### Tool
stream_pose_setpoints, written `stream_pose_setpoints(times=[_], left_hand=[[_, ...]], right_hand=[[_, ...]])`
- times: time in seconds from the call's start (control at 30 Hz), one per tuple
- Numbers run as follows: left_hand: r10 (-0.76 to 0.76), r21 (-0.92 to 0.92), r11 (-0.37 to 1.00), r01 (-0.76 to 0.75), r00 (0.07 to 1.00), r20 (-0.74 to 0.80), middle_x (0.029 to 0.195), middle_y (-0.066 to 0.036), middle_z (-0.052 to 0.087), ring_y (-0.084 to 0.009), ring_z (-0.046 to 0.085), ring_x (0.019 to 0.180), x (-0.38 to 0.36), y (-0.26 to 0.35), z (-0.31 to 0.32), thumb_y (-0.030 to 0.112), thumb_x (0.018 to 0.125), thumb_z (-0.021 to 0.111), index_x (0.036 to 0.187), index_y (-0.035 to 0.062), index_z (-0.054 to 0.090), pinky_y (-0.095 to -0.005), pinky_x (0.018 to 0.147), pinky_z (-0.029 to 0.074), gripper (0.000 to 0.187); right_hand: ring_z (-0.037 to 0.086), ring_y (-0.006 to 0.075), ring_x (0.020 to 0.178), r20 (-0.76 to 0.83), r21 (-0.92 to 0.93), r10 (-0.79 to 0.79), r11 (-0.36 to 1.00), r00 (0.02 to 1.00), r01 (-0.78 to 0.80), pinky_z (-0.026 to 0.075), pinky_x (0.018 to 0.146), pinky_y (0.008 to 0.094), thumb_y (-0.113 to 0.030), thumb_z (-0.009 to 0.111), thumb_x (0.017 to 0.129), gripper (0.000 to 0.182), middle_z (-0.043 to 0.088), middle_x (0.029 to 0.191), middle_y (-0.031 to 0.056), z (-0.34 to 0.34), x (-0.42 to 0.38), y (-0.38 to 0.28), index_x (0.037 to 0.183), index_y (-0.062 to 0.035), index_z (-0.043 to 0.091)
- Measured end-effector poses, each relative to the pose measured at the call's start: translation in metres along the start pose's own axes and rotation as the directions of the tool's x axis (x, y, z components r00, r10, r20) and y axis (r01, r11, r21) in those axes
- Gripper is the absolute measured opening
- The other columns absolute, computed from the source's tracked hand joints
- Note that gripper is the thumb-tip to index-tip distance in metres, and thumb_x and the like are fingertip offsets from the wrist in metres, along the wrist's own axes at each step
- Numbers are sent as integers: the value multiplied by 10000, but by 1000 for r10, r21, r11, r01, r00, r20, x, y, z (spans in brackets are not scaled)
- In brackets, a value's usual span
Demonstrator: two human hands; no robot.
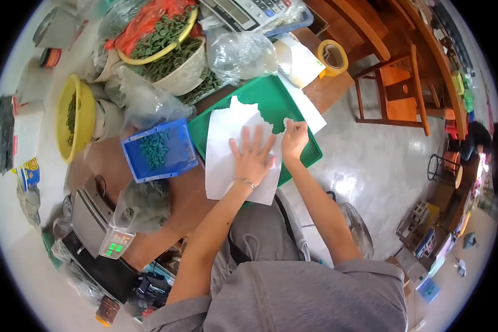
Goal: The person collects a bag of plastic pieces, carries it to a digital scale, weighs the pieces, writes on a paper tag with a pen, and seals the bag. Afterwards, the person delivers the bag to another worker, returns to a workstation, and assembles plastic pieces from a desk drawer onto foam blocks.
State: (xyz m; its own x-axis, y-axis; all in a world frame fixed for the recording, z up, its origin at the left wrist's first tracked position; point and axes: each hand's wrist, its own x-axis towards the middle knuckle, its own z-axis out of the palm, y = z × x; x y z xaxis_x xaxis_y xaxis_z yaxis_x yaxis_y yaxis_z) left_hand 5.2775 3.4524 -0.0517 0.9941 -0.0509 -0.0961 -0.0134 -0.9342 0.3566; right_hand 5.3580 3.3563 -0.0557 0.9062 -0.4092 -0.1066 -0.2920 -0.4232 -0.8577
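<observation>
**Torn white sheet pinned flat on a green tray**

Far left: yellow bowl (74,119) tipped on its side, green pieces inside. Below it, scale (115,243) with a lit green readout at the table's near edge. Further along, upper part of the view: white bowl (183,71) heaped with green pieces, a yellow-rimmed one stacked above it, clear plastic bags around both. Just below, blue bin (159,150) holding a small pile of green pieces, touching the left edge of the green tray (310,152).

On the tray: white paper sheet (229,138), its near end hanging over the tray's front edge, its top edge ragged with a piece torn out. Left hand (253,156) pressed palm-down on the sheet, fingers released and spread flat, bracelet at the wrist. Just beside, right hand (294,138) clenched in a pinch on the torn edge of the sheet, thumb and fingertips grasping the paper near the ragged gap.

Further right: calculator (244,12) at the top, roll of yellow tape (333,57) on the table corner, then wooden chair (398,91) standing apart on the shiny floor.
</observation>
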Motion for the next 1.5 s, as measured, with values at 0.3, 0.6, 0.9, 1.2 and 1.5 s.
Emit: stream_pose_setpoints(times=[0.3,0.6,0.9,1.2,1.5], left_hand=[[-25,-17,1000,23,989,-143,1370,-102,274,-357,172,1279,-4,-2,0,382,786,523,1265,217,402,-587,971,152,520],[-623,-937,-304,173,707,333,718,-40,585,-85,534,575,-101,-27,-86,202,852,530,902,-39,604,-198,475,433,257],[-758,-838,-546,-6,431,491,880,-75,599,-93,555,742,-187,-79,-75,91,836,550,1023,-44,562,-181,607,456,231],[-838,-992,-99,71,532,122,881,-102,608,-131,577,810,-178,-134,-14,-16,737,619,965,-49,582,-224,726,475,234],[-256,-371,923,107,890,-378,1046,-61,519,-300,461,973,-221,-125,-17,4,692,572,918,94,593,-387,787,408,244]], right_hand=[[517,129,580,195,208,-260,953,946,219,429,526,283,-56,506,836,59,547,694,85,-29,0,-70,839,1,520],[493,299,961,597,304,-770,476,224,825,419,786,382,-44,591,689,189,532,991,118,-30,-132,-85,878,-36,590],[559,279,789,854,342,-479,811,203,475,462,679,312,-13,493,781,124,551,929,119,12,-219,-53,889,5,551],[596,291,771,667,231,-563,779,488,583,475,676,334,25,470,770,207,582,914,154,53,-214,-25,961,12,549],[570,361,762,553,-421,-499,524,667,741,470,622,426,-80,525,753,352,563,934,189,83,-216,-11,1096,-48,451]])
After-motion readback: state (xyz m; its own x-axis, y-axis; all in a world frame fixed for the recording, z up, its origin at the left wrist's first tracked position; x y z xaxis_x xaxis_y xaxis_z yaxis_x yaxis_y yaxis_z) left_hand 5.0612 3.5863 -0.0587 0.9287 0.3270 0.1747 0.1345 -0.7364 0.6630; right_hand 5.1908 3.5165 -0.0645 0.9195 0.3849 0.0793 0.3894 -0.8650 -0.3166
